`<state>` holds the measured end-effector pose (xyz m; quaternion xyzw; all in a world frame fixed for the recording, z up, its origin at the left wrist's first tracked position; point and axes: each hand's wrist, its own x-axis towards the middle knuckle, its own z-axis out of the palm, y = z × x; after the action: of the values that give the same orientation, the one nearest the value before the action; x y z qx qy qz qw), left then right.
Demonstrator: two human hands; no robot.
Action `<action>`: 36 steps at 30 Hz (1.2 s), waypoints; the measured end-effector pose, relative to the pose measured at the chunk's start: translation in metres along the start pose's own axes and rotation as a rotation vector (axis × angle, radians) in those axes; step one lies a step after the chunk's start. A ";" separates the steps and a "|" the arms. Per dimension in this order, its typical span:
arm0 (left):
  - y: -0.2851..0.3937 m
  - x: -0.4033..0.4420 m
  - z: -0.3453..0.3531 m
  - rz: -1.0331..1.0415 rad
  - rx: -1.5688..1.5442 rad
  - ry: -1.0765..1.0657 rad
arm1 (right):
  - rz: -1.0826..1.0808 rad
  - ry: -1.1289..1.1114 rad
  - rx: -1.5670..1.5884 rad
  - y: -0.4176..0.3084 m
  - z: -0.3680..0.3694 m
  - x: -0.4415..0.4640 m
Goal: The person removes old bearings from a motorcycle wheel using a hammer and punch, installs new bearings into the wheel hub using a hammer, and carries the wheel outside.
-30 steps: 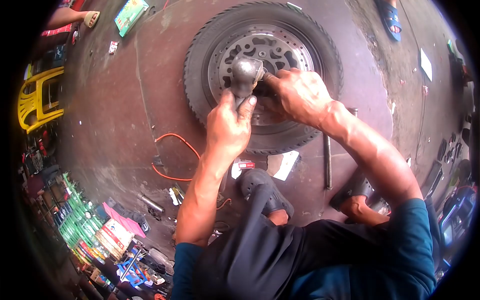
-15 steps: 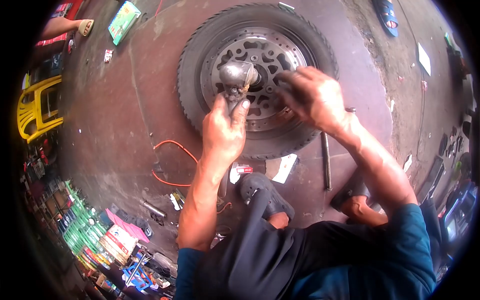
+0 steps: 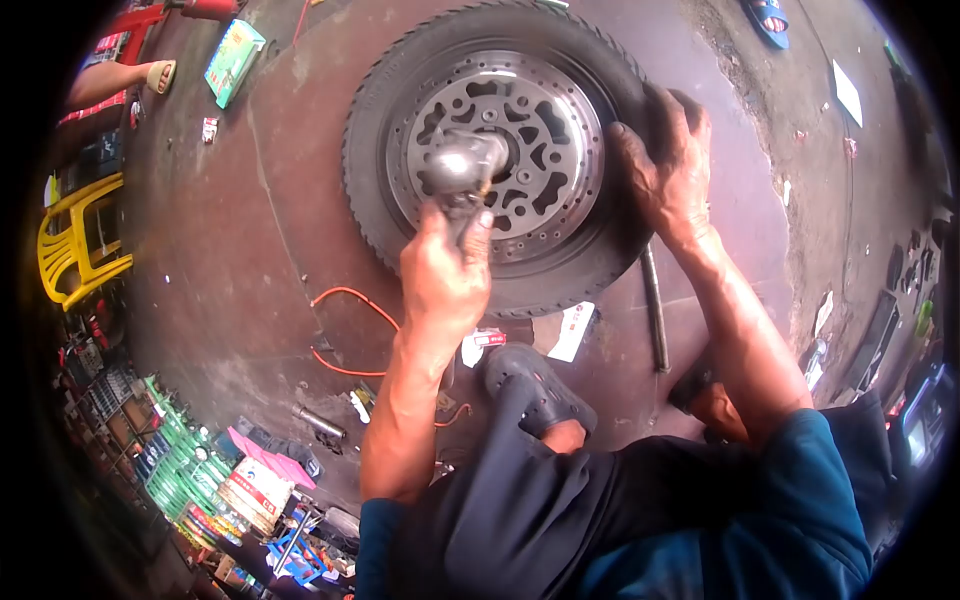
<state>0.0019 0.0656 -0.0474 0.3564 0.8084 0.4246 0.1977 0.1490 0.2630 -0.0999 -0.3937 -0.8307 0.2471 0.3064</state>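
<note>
My left hand (image 3: pixel 445 275) is wrapped round the dark handle of a tool with a rounded silver metal head (image 3: pixel 458 165). The tool is blurred, so its exact kind is unclear. Its head is over the hub of a motorcycle wheel (image 3: pixel 610 255), which lies flat with its drilled brake disc (image 3: pixel 560 205) facing up. My right hand (image 3: pixel 672 165) rests on the tyre's right side, thumb and fingers spread, with nothing seen in it. Both hands are blackened.
A metal bar (image 3: pixel 654 310) lies right of my foot (image 3: pixel 540 390). An orange hose (image 3: pixel 350 292) curls on the left. A yellow chair (image 3: pixel 85 240), a green box (image 3: pixel 235 62) and piled tools (image 3: pixel 190 465) stand farther left. Another person's foot (image 3: pixel 160 77) shows at upper left.
My right hand has moved right, from beside the hub out to the tyre, and its fingers have spread. My left hand keeps the tool over the hub. The view has shifted slightly.
</note>
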 end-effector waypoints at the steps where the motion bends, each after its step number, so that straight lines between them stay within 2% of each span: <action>1: -0.004 0.003 -0.006 -0.138 0.292 -0.150 | -0.013 -0.004 -0.013 0.001 0.006 0.001; 3: -0.003 0.008 -0.007 -0.117 0.195 -0.162 | -0.037 -0.033 -0.072 0.008 0.005 -0.005; 9: 0.002 0.003 0.002 0.081 0.050 0.088 | -0.081 -0.071 -0.072 0.014 -0.001 -0.007; 10: -0.003 0.002 -0.001 -0.143 0.221 -0.112 | -0.093 -0.070 -0.083 0.014 0.001 -0.007; 13: 0.006 0.012 -0.006 -0.131 0.196 -0.140 | -0.122 -0.068 -0.097 0.017 0.000 -0.006; 16: 0.017 0.006 0.002 0.070 -0.071 0.112 | -0.119 -0.092 -0.078 0.019 -0.005 -0.004; 20: 0.010 0.017 -0.008 -0.186 0.255 -0.234 | -0.140 -0.135 -0.063 0.013 -0.010 -0.001; 22: 0.021 0.018 -0.007 -0.091 0.183 -0.119 | -0.145 -0.118 -0.052 0.017 -0.009 -0.004; 24: 0.021 0.014 0.000 -0.021 0.104 -0.021 | -0.128 -0.069 -0.023 0.022 -0.004 -0.008; 26: 0.013 0.003 0.006 0.016 0.020 0.076 | 0.035 -0.046 0.023 0.025 0.002 -0.016; 27: 0.007 0.006 0.002 -0.207 0.260 -0.141 | 0.110 -0.026 0.048 0.024 0.005 -0.017; 29: 0.000 0.014 -0.004 -0.163 0.277 -0.199 | 0.133 -0.064 0.042 0.027 0.006 -0.017; 32: 0.016 0.011 -0.010 -0.090 0.163 -0.045 | 0.152 -0.107 0.047 0.026 0.000 -0.021; 33: 0.014 0.007 -0.009 -0.020 0.038 0.055 | 0.156 -0.103 0.059 0.028 0.002 -0.019; 35: 0.009 0.000 -0.006 -0.005 0.015 0.046 | 0.195 -0.104 0.062 0.027 0.001 -0.021; 36: 0.005 0.005 -0.004 -0.074 0.154 -0.062 | 0.205 -0.095 0.071 0.025 0.003 -0.019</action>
<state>-0.0019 0.0692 -0.0416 0.3535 0.8447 0.3424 0.2103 0.1690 0.2614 -0.1238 -0.4534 -0.7904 0.3246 0.2534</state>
